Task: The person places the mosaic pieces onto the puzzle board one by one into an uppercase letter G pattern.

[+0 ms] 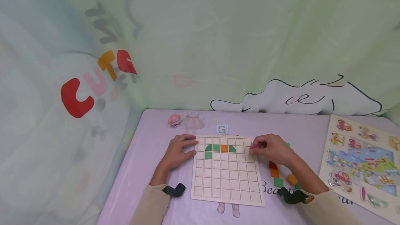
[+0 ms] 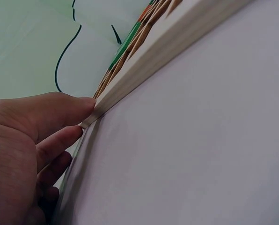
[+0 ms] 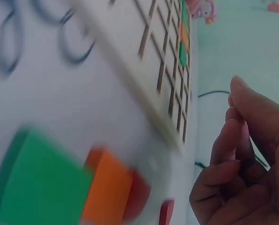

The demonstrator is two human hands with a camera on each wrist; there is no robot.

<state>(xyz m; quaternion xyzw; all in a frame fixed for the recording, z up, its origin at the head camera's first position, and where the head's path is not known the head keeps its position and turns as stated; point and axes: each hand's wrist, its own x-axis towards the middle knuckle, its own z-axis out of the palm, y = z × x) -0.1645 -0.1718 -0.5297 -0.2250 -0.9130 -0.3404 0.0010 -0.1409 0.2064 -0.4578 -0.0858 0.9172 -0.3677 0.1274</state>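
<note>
A wooden grid board (image 1: 215, 174) lies on the table. Its upper rows hold a few green pieces (image 1: 216, 148) and an orange square (image 1: 224, 148). At the board's left edge, my left hand (image 1: 178, 151) touches the rim with thumb and fingertips; in the left wrist view the thumb (image 2: 64, 110) meets the wooden edge. Over the upper right edge hovers my right hand (image 1: 271, 148), fingers loosely bent. No piece shows between its thumb and fingers in the right wrist view. Beside the board lie loose pieces: red (image 1: 273, 165), orange (image 1: 274, 173) and green (image 1: 278, 182).
Behind the board lies a small picture card (image 1: 222, 129), with a pink toy (image 1: 174, 120) farther left. A wooden picture puzzle (image 1: 340, 148) covers the table's right side. More loose pieces (image 1: 292, 180) lie partly behind the right forearm. Printed curtains (image 1: 187, 44) hang around the table.
</note>
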